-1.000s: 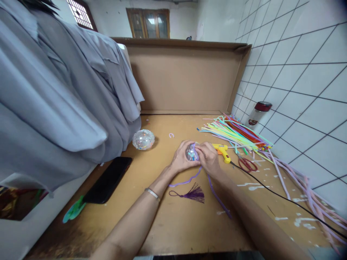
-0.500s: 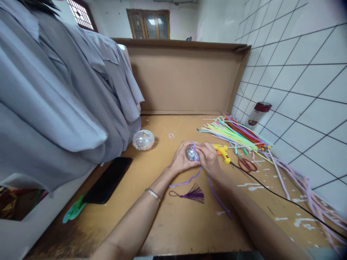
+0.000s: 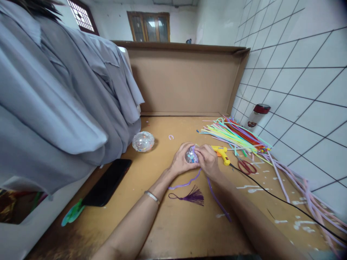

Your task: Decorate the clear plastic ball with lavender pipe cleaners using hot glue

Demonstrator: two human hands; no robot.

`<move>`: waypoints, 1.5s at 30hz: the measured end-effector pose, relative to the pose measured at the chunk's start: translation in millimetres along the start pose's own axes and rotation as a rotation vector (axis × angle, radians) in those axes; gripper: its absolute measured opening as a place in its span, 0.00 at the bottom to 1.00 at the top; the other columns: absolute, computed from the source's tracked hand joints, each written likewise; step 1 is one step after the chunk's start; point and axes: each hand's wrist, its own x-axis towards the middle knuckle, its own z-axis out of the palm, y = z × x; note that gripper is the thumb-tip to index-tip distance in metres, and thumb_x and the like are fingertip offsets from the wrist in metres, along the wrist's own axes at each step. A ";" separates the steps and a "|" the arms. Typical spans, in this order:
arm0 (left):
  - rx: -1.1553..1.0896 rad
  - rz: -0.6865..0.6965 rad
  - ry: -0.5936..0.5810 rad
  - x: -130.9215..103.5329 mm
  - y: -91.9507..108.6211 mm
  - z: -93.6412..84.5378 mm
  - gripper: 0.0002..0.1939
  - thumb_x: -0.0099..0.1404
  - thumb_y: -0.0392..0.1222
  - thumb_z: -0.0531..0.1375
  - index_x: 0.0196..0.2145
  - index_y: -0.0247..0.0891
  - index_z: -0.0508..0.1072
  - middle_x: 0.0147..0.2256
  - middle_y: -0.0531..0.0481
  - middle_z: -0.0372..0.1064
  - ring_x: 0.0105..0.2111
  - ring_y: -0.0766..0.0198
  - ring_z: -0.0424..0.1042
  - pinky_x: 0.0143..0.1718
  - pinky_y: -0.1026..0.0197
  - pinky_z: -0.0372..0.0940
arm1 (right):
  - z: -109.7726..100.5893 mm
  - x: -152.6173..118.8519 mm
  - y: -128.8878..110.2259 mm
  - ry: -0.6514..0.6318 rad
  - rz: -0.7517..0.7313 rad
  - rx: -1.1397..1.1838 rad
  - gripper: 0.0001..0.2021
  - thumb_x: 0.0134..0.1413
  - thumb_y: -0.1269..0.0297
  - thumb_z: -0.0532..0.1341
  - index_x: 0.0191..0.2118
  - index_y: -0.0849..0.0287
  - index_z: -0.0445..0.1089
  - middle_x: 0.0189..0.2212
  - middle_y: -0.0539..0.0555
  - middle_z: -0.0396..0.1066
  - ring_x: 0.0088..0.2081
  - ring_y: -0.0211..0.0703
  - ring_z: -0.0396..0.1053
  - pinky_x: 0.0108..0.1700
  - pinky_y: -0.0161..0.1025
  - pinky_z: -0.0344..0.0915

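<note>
Orb [image 3: 190, 155] is glinting mid-desk [image 3: 173, 231], and our left hand [image 3: 180, 161] is gripping it from the left. Our right hand [image 3: 208, 159] is bunching closed against its purple strip [image 3: 194, 148]; whether we're pinching that strip, we cannot tell. Below, purple cord [image 3: 187, 185] is trailing, and a tassel [image 3: 194, 196] is lying between our forearms. Rightward, a glue gun [image 3: 225, 158] is lying just beside our right hand, scissors [image 3: 247, 167] and coloured stems [image 3: 230, 133] sitting farther out. Leftward, another clear orb [image 3: 143, 141] is resting well apart, a phone [image 3: 107, 182] lying nearer us.
</note>
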 end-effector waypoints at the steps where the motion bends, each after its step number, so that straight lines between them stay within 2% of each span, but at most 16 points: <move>1: -0.009 -0.005 0.003 -0.2 0.2 0.7 0.39 0.47 0.55 0.73 0.53 0.39 0.66 0.52 0.40 0.68 0.54 0.49 0.68 0.58 0.45 0.64 | 0.2 -0.2 0.3 -0.001 0.004 0.002 0.12 0.66 0.65 0.53 0.41 0.56 0.75 0.32 0.56 0.71 0.37 0.46 0.68 0.40 0.44 0.67; 6: -0.077 -0.096 0.061 -4.1 0.4 5.3 0.41 0.44 0.50 0.75 0.53 0.41 0.63 0.52 0.42 0.67 0.51 0.52 0.71 0.55 0.47 0.66 | 1.2 -0.2 0.3 0.005 0.007 0.004 0.12 0.66 0.65 0.53 0.41 0.55 0.75 0.32 0.55 0.71 0.37 0.46 0.68 0.40 0.44 0.67; 9: -0.071 -0.140 0.058 -4.9 1.1 5.6 0.44 0.43 0.50 0.75 0.55 0.40 0.61 0.52 0.42 0.68 0.50 0.52 0.71 0.54 0.48 0.67 | 1.5 -0.2 0.2 0.016 -0.002 -0.006 0.12 0.66 0.66 0.53 0.41 0.55 0.75 0.32 0.56 0.71 0.36 0.46 0.68 0.40 0.44 0.67; 18: -0.014 0.013 -0.009 0.7 -0.3 1.1 0.40 0.49 0.55 0.72 0.55 0.39 0.66 0.53 0.40 0.66 0.55 0.49 0.67 0.59 0.45 0.63 | 0.5 -1.1 1.7 -0.002 -0.004 -0.025 0.12 0.66 0.66 0.53 0.41 0.55 0.74 0.32 0.55 0.70 0.37 0.46 0.68 0.40 0.44 0.66; 26: -0.058 0.005 0.024 1.1 2.7 1.4 0.36 0.48 0.53 0.72 0.52 0.39 0.68 0.52 0.40 0.67 0.53 0.50 0.68 0.58 0.46 0.64 | -0.5 0.8 -2.0 0.003 0.000 -0.017 0.12 0.66 0.65 0.53 0.40 0.56 0.75 0.32 0.56 0.70 0.37 0.46 0.67 0.40 0.44 0.65; 36: -0.087 -0.053 0.051 2.0 2.3 0.6 0.34 0.48 0.48 0.73 0.51 0.39 0.69 0.50 0.42 0.68 0.52 0.52 0.69 0.57 0.49 0.64 | -4.9 4.4 -6.6 0.021 0.093 0.118 0.14 0.67 0.63 0.51 0.43 0.56 0.74 0.33 0.54 0.71 0.37 0.44 0.69 0.40 0.41 0.66; 39: -0.081 -0.110 0.074 1.9 2.5 0.4 0.34 0.46 0.46 0.73 0.50 0.38 0.69 0.50 0.43 0.69 0.52 0.52 0.69 0.57 0.49 0.64 | -10.4 7.0 5.8 0.070 0.173 0.020 0.15 0.67 0.61 0.50 0.42 0.56 0.73 0.34 0.55 0.72 0.38 0.45 0.70 0.42 0.42 0.66; 42: -0.107 -0.188 0.135 2.4 -0.5 0.9 0.35 0.44 0.45 0.74 0.50 0.38 0.70 0.49 0.44 0.69 0.51 0.52 0.70 0.56 0.50 0.65 | -22.7 9.5 25.9 0.106 0.308 -0.243 0.17 0.66 0.61 0.48 0.40 0.60 0.73 0.36 0.59 0.73 0.40 0.48 0.70 0.44 0.44 0.65; 43: -0.116 -0.222 0.165 2.8 -1.8 0.9 0.35 0.45 0.45 0.74 0.50 0.38 0.70 0.49 0.44 0.69 0.51 0.53 0.70 0.56 0.50 0.65 | -27.6 9.8 32.3 0.066 0.376 -0.371 0.17 0.65 0.61 0.48 0.40 0.61 0.73 0.36 0.61 0.73 0.41 0.50 0.71 0.45 0.45 0.65; 45: -0.138 -0.292 0.216 3.8 -4.4 0.2 0.35 0.45 0.45 0.73 0.50 0.38 0.70 0.49 0.44 0.69 0.50 0.53 0.71 0.55 0.51 0.66 | -36.8 9.2 42.0 -0.104 0.525 -0.634 0.19 0.64 0.57 0.51 0.42 0.66 0.73 0.39 0.67 0.73 0.43 0.55 0.71 0.45 0.49 0.65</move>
